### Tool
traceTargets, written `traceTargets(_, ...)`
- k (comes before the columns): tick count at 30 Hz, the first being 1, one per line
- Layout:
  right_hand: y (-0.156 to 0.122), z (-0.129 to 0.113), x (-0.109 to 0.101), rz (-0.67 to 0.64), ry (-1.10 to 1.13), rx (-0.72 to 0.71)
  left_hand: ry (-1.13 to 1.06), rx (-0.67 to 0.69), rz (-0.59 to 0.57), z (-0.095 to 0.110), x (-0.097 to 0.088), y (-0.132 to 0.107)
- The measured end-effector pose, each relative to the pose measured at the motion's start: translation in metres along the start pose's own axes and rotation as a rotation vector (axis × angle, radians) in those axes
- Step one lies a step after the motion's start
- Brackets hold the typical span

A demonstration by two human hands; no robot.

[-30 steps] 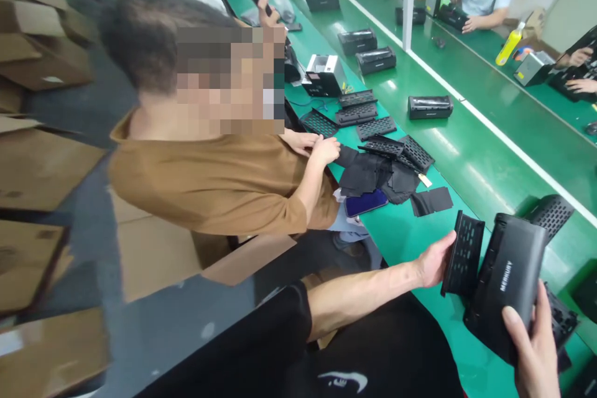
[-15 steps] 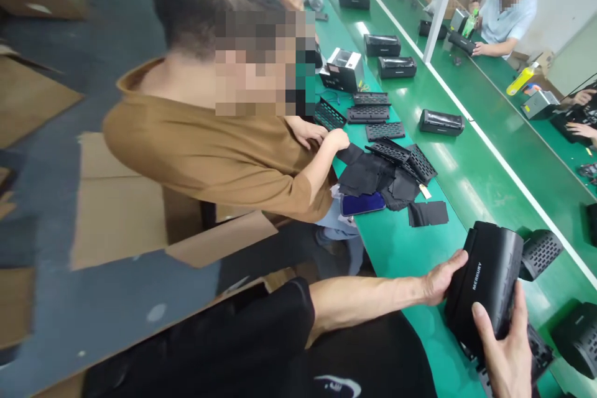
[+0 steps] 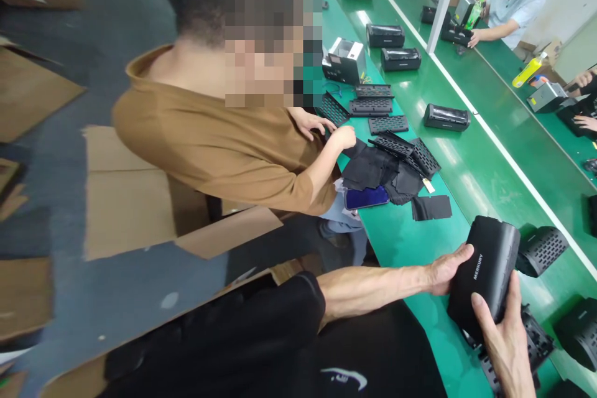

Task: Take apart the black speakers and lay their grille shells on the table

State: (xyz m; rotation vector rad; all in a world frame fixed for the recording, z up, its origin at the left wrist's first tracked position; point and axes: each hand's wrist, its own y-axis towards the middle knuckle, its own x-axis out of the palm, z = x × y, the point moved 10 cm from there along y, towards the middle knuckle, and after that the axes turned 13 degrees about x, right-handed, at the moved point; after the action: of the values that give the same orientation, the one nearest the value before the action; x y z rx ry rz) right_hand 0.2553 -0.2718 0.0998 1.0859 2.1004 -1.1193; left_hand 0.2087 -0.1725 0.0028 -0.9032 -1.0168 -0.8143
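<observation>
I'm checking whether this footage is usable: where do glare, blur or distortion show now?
Head view: pale glare streaks the glossy green surface; cardboard at the left edge looks soft and stretched; the held black housing is clear enough to read its MERKURY lettering.

Head-worn view, looking forward and down, close above green bench (image 3: pixel 405 241).

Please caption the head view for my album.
Left hand and right hand grip a black MERKURY casing at a green table.
</observation>
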Motion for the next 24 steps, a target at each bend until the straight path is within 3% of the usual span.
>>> traceTargets(5, 0.014, 0.019, -0.009, -0.09, 0.2, 0.045, 0.035, 0.014, -0.003, 0.022, 0.006, 0.004)
traceTargets(9, -0.009, 0.02, -0.007, 0.108, 0.45, -0.101, 0.096, 0.129, 0.051, 0.04, 0.006, 0.011)
traceTargets(14, -0.023, 0.025, 0.013, 0.416, 0.616, -0.14, 0.239, 0.189, 0.109, 0.039, 0.001, 0.009)
traceTargets(16, -0.016, 0.036, 0.011, 0.427, 0.658, -0.11, 0.339, 0.161, 0.091, 0.045, -0.005, 0.009)
traceTargets(18, -0.005, 0.054, 0.009, 0.318, 0.706, -0.068, 0.483, 0.161, 0.061, 0.067, -0.011, 0.011)
traceTargets(21, 0.0, 0.084, -0.001, 0.176, 0.708, 0.011, 0.763, 0.218, -0.076, 0.121, -0.003, 0.021)
traceTargets(24, -0.007, 0.09, -0.006, 0.084, 0.612, 0.008, 0.999, 0.146, -0.462, 0.141, 0.033, 0.023)
